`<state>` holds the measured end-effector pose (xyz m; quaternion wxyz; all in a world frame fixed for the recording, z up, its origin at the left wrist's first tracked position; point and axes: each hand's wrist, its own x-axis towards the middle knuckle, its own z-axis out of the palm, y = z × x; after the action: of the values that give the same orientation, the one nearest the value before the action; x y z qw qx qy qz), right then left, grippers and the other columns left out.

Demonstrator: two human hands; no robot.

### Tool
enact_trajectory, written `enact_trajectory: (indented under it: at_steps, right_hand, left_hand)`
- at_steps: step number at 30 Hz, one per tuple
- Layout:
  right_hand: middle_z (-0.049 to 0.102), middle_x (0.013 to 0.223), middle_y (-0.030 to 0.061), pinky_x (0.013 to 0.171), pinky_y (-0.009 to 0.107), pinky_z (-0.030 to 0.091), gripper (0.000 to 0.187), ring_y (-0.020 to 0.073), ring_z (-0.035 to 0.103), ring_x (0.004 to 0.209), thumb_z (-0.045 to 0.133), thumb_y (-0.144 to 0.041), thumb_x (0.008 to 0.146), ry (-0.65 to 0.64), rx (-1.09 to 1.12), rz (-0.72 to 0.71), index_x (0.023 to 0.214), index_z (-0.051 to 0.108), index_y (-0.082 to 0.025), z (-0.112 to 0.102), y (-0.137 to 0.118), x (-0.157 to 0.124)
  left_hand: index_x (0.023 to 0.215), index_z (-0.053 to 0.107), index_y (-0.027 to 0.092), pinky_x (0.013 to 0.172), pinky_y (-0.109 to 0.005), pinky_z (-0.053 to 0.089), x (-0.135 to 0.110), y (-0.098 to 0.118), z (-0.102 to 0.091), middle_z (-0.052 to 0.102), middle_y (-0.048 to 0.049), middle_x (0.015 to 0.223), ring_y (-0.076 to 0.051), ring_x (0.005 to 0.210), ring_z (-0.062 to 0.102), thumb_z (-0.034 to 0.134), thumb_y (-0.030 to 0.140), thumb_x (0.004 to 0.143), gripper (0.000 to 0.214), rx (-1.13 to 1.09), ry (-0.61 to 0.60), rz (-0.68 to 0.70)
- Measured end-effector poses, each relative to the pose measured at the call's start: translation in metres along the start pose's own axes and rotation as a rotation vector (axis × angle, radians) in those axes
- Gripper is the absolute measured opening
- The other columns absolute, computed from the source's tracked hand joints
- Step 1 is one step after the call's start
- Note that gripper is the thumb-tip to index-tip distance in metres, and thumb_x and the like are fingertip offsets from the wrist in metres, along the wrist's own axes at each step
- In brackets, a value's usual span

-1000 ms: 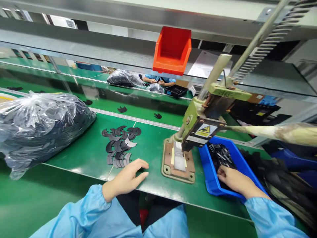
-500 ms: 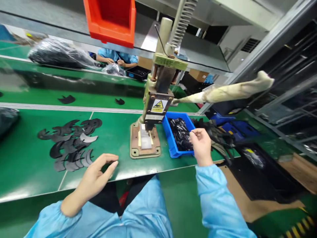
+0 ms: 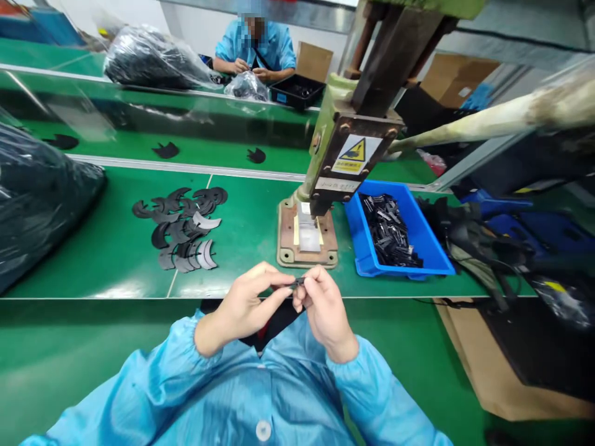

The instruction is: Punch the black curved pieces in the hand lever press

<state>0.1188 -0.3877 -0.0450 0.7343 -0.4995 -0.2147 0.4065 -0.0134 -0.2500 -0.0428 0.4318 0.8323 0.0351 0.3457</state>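
Note:
My left hand (image 3: pixel 246 306) and my right hand (image 3: pixel 323 306) meet at the near edge of the green bench, in front of my chest. Between their fingertips they pinch a small black metal part (image 3: pixel 298 282). Just beyond the hands stands a green hand press (image 3: pixel 346 145) on a brown base plate (image 3: pixel 307 238). A blue bin (image 3: pixel 418 232) holding several of the same small black parts sits right of the press. A spread of black crescent-shaped pieces (image 3: pixel 186 226) lies on the bench to the left.
A large clear bag of black pieces (image 3: pixel 37 192) fills the left of the bench. The press's wrapped lever (image 3: pixel 493 121) sticks out to the right. Across a second green belt a person in a blue coat (image 3: pixel 255 46) works beside bags and a black tray (image 3: pixel 297 90).
My right hand left the blue bin carrying a small part and came in front of me. My left hand lifted off the bench and joined it on the part. The view dropped lower.

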Motion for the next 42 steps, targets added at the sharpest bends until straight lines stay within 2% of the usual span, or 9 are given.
enact_trajectory:
  at_steps: [5,13,23,27,31,33,34,38,42]
  right_hand:
    - [0.046,0.058,-0.0082,0.054,0.024,0.041,0.042,0.0102,0.052,0.054,0.065,-0.054,0.102,-0.085,0.002,0.034,0.078,0.047,-0.024,0.002,0.013,-0.001]
    - [0.049,0.062,-0.0066,0.057,0.027,0.042,0.041,0.0117,0.053,0.057,0.060,-0.055,0.105,-0.162,-0.006,0.033,0.081,0.048,-0.025,-0.002,0.020,0.000]
    - [0.053,0.061,-0.0055,0.058,0.029,0.046,0.046,0.0127,0.056,0.056,0.054,-0.062,0.106,-0.218,-0.187,0.034,0.080,0.049,-0.024,-0.008,0.017,0.004]
    - [0.063,0.068,-0.0017,0.065,0.028,0.048,0.038,0.0135,0.060,0.065,0.068,-0.051,0.102,-0.100,-0.408,-0.113,0.078,0.059,-0.022,-0.029,-0.043,0.020]
    - [0.067,0.089,-0.0016,0.075,0.031,0.053,0.012,0.0148,0.065,0.079,0.069,-0.036,0.099,0.362,-0.503,-0.864,0.100,0.065,-0.025,-0.033,-0.154,0.045]
    - [0.066,0.103,-0.0001,0.083,0.031,0.055,0.023,0.0151,0.069,0.094,0.070,-0.034,0.094,0.336,-0.409,-1.242,0.114,0.066,-0.023,-0.022,-0.206,0.054]
    - [0.065,0.115,0.0020,0.092,0.035,0.056,0.027,0.0162,0.069,0.106,0.069,-0.033,0.094,0.259,-0.398,-1.320,0.120,0.066,-0.022,-0.014,-0.227,0.058]
    - [0.062,0.107,0.0029,0.104,0.044,0.055,0.017,0.0166,0.067,0.100,0.062,-0.031,0.100,0.027,-0.493,-1.260,0.113,0.067,-0.021,0.010,-0.266,0.064]
    - [0.055,0.080,-0.0012,0.087,0.042,0.058,0.008,0.0170,0.060,0.077,0.065,-0.030,0.096,0.074,-0.423,-1.290,0.093,0.062,-0.023,0.010,-0.250,0.063]
  left_hand:
    - [0.124,0.076,0.023,0.082,-0.030,0.061,-0.009,-0.004,0.000,0.075,-0.0064,0.101,-0.017,0.092,0.070,0.071,0.018,0.103,0.023,0.013,0.030,-0.042]
    - [0.122,0.077,0.025,0.079,-0.034,0.061,-0.015,0.000,-0.002,0.075,-0.0067,0.098,-0.019,0.089,0.071,0.069,0.022,0.104,0.020,0.020,0.050,-0.096]
    - [0.128,0.074,0.027,0.081,-0.030,0.063,-0.008,0.000,-0.013,0.075,-0.0071,0.106,-0.017,0.094,0.074,0.068,0.015,0.103,0.029,0.097,-0.019,0.077]
    - [0.118,0.075,0.024,0.088,-0.034,0.062,0.029,-0.020,-0.021,0.079,-0.0079,0.108,-0.019,0.098,0.075,0.065,0.019,0.105,0.017,0.140,-0.025,0.115]
    - [0.114,0.076,0.022,0.091,-0.034,0.060,0.080,-0.058,-0.016,0.079,-0.0067,0.109,-0.020,0.100,0.075,0.062,0.027,0.107,0.016,0.262,0.028,0.049]
    - [0.115,0.076,0.023,0.092,-0.033,0.059,0.101,-0.075,-0.008,0.079,-0.0064,0.111,-0.020,0.102,0.074,0.059,0.028,0.108,0.019,0.354,0.006,0.027]
    - [0.116,0.076,0.023,0.092,-0.033,0.059,0.110,-0.082,-0.004,0.078,-0.0067,0.114,-0.021,0.105,0.074,0.057,0.027,0.109,0.021,0.405,-0.027,0.025]
    - [0.123,0.077,0.025,0.092,-0.035,0.059,0.127,-0.093,0.009,0.077,-0.0079,0.123,-0.024,0.110,0.074,0.054,0.023,0.108,0.028,0.583,-0.211,0.064]
    - [0.128,0.077,0.028,0.092,-0.037,0.060,0.131,-0.088,0.011,0.075,-0.0079,0.132,-0.026,0.116,0.073,0.054,0.018,0.105,0.034,0.646,-0.310,0.126]
